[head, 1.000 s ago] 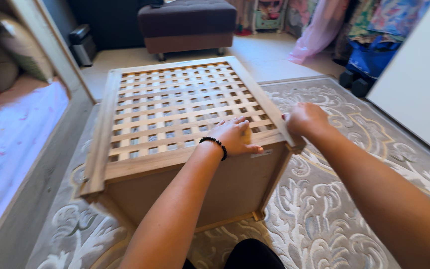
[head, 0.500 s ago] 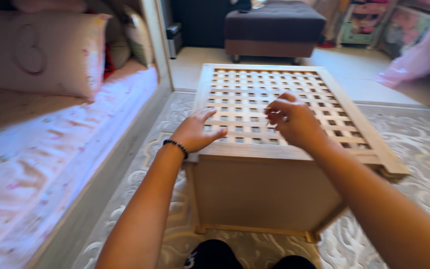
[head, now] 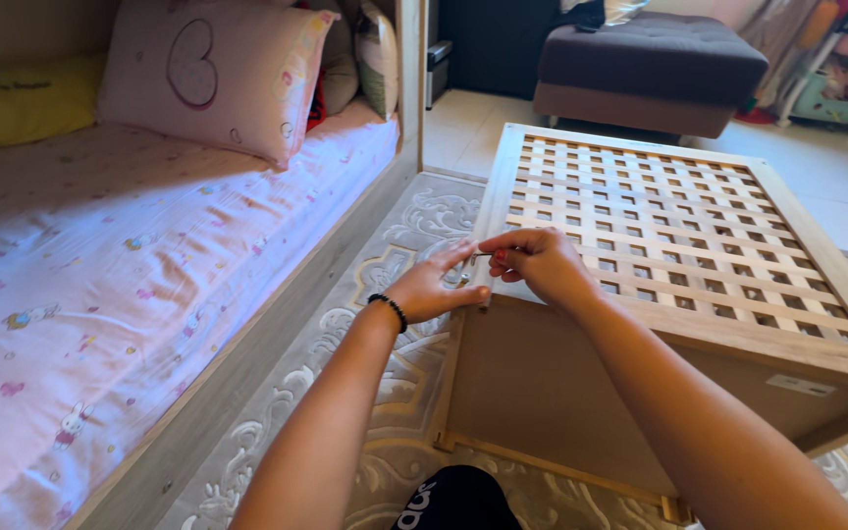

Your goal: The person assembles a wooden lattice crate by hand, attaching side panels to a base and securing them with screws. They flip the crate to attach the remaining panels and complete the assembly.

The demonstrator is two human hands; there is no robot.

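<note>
A wooden lattice-top table (head: 684, 221) is standing on a pale grey patterned carpet (head: 399, 221) just beside a bed, and both hands are meeting at its near left corner. The right hand (head: 539, 263) is resting on the lattice edge with its fingers pinched together on a small thin dark object (head: 484, 254), too small to identify; its grip is clenched on that object. The left hand (head: 434, 287) is lying against the outer side of the same corner, palm towards the wood, with fingers spread and touching the frame; its grip is released, holding nothing. A black bracelet (head: 389, 309) is circling the left wrist. The table's plain side panel is facing the camera below the hands, and a small white label (head: 798, 385) is sitting on it near the right end. To the left, the bed (head: 100, 265) is carrying a pink sheet printed with small animals, a pink pillow with a heart (head: 213, 74) and a yellow pillow (head: 17, 98) at its head. Well apart, beyond the table, a dark upholstered ottoman (head: 655, 64) is standing on the tiled floor, and coloured items are showing at the far right edge, too cut off to tell.
</note>
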